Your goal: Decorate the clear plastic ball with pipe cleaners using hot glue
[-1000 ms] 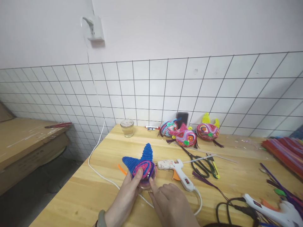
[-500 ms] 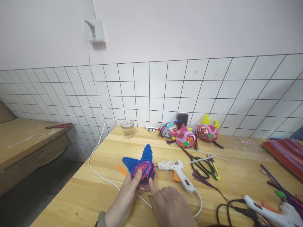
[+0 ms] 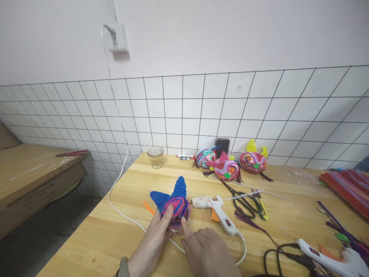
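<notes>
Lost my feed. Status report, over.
Left hand grips fish craft. Right hand, forefinger pressing its side. Glue gun lies just right.

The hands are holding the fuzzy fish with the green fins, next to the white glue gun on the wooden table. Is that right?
Not quite: the fins are blue, not green. The head view shows the left hand and right hand on the fuzzy fish with blue fins, beside the white glue gun on the wooden table.

left hand [image 3: 154,239] and right hand [image 3: 209,252] on pipe-cleaner fish [image 3: 174,206]
</notes>
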`<state>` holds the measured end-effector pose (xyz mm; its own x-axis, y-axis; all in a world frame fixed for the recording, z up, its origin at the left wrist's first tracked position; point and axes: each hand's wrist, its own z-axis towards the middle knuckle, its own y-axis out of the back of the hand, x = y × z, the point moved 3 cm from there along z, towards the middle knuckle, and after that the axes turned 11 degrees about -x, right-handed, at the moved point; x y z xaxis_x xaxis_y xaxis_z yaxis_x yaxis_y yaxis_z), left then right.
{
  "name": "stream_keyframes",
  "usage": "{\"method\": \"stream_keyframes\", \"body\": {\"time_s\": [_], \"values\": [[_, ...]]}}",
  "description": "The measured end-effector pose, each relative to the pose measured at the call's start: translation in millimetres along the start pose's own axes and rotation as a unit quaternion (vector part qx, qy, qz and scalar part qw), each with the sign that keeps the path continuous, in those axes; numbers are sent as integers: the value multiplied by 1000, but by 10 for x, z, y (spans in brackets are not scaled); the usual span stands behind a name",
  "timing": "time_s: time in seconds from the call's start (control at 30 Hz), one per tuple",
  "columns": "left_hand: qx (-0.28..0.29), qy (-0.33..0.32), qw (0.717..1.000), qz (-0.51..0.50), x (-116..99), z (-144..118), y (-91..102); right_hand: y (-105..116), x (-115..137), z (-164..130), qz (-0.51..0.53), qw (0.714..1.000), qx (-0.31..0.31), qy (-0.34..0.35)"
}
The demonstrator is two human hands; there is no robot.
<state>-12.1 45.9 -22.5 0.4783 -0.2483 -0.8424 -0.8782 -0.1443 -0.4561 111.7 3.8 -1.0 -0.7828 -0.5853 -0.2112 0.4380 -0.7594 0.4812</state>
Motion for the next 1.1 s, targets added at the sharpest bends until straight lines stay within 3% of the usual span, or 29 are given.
{"method": "stream_keyframes", "body": {"time_s": [0.3, 0.6, 0.87, 1.1], "values": [[13, -6, 1000, 1, 7, -1, -1, 6, -3, 1, -13, 1000, 6, 4], [67, -1, 998, -4, -30, -34, -33, 24, -6, 9, -10, 1000, 17, 13], [27, -13, 999, 23, -16, -17, 20, 26, -6, 15, -23, 1000, 2, 4], [46, -3, 999, 1, -28, -1, 12, 37, -23, 0, -13, 1000, 4, -9]]}}
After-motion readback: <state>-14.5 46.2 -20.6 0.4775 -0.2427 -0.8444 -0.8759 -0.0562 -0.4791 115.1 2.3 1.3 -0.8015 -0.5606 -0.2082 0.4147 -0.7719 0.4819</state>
